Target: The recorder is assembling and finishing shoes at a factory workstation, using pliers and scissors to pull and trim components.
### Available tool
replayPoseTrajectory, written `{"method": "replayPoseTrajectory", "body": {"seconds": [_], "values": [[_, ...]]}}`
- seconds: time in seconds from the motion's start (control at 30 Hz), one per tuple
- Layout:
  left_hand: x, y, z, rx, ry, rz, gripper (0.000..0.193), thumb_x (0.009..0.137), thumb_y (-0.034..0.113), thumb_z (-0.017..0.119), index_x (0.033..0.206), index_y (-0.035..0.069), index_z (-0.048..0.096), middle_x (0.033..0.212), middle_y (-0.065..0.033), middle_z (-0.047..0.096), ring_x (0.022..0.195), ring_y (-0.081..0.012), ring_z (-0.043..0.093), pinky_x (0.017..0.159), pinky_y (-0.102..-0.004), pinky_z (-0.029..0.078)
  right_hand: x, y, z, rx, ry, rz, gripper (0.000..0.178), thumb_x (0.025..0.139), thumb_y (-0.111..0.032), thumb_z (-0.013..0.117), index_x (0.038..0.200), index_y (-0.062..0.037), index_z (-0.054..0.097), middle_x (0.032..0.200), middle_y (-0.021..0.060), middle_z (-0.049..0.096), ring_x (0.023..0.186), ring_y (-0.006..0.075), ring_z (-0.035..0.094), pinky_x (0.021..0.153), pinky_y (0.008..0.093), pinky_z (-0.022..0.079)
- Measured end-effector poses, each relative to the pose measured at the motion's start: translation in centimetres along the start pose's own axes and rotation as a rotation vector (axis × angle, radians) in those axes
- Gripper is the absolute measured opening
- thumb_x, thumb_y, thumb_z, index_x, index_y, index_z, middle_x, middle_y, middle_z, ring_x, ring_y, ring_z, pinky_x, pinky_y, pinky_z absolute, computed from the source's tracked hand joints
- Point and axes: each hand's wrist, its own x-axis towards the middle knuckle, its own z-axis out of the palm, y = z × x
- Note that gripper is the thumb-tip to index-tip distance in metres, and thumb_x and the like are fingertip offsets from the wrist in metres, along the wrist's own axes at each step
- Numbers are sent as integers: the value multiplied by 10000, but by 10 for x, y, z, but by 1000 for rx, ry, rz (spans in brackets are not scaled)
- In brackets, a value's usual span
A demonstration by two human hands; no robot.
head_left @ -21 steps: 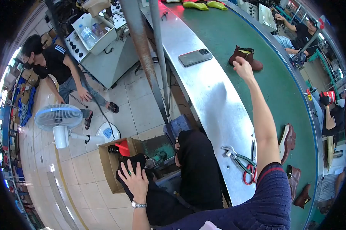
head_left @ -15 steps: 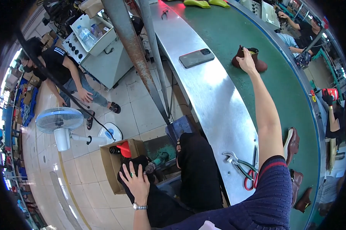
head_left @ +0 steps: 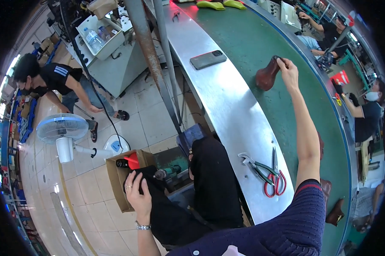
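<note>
The brown leather ankle boot (head_left: 265,78) has tipped over, its upper end pinched by the right hand (head_left: 289,71); a firm hold there should keep it steady. The left hand (head_left: 138,198) is loosely open, empty. Beneath the right hand spreads a flat green belt (head_left: 277,123); beyond the left, a white-and-blue fan (head_left: 64,149) stands on pale floor tiles (head_left: 88,187).

Bright, cool light is filling the scene, glaring off the metal worktop strip (head_left: 216,89), where a soft dark patch is spreading and red light is tinting the far end. Fisheye distortion is bending the left-hand storage shelves (head_left: 7,158), and black vignetting is swallowing the corners.
</note>
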Motion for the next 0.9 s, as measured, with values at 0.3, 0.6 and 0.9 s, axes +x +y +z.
{"method": "replayPoseTrajectory", "body": {"seconds": [0.3,0.6,0.9], "values": [[10,107,-32,-394,-373,363,715,717,109,781,1372,49,503,1402,-187,497,1250,-355,514,1035,-386,415,-167,-230,-133,722,-459,-69,256,952,-186,623,1064,42,656,860,-20,633,787,50,558,742,206,459],[-73,57,-25,-1113,-707,-85,1089,699,112,816,1546,65,133,1570,-139,260,1424,-244,315,1145,-365,297,-305,-289,-70,904,-1074,42,188,964,-138,595,969,41,651,847,-19,615,807,42,540,727,199,441],[-134,12,4,-1235,-629,-223,1193,663,40,847,1560,137,67,1586,-106,212,1415,-212,319,1151,-361,302,-364,-265,-31,833,-1297,152,289,951,-179,624,1176,3,631,957,19,649,850,79,582,804,232,475]]}}
